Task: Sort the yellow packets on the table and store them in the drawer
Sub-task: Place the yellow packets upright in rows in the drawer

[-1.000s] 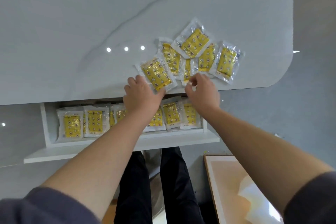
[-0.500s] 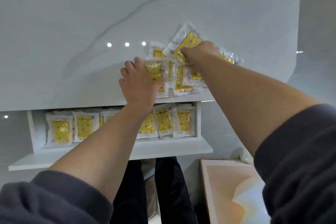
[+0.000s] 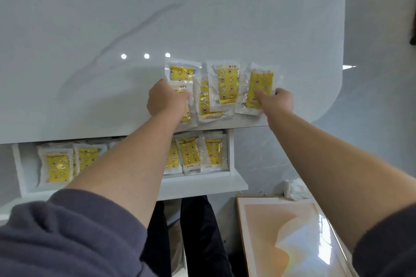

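I see at least five yellow packets on the tabletop, grouped near its front edge: clear wrappers, each with a yellow printed panel (small brown-and-white figures). They lie flat and roughly lengthwise, several overlapping. The right hand pinches the rightmost packet; the left hand grips the front-left packet. Below, the white drawer stands open, with stored packets in a side-by-side row.

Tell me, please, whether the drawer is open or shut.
Open: the drawer sticks out beneath the table, and packets lie visible inside it.
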The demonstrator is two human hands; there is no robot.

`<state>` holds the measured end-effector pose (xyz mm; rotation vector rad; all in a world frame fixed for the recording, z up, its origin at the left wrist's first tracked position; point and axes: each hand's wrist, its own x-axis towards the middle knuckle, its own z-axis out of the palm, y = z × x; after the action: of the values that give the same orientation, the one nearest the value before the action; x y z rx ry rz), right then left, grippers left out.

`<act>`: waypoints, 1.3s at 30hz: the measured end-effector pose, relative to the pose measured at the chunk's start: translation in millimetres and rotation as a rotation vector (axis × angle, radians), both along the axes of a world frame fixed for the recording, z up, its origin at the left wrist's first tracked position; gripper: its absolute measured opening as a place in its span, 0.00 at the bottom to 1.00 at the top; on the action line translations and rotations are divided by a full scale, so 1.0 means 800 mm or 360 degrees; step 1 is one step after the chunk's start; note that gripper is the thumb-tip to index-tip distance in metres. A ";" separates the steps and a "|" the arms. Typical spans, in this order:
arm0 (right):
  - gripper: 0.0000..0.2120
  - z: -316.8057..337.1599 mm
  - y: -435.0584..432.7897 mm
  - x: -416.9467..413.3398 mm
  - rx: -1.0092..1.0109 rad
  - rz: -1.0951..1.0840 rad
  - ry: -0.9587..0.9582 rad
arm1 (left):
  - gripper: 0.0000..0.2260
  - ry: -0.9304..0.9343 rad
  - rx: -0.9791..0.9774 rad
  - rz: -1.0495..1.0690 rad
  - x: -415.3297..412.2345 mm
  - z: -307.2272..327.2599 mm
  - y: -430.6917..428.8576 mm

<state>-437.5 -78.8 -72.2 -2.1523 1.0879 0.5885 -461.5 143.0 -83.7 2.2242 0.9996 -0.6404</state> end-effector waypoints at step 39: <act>0.24 -0.078 0.332 -0.266 0.0542 0.0376 0.0214 | 0.24 0.0271 -0.0424 0.0192 -0.266 -0.093 0.326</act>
<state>-650.4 186.9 -134.8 -1.9722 0.7393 0.9650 -674.5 403.4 -157.7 1.8879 1.0561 -0.8657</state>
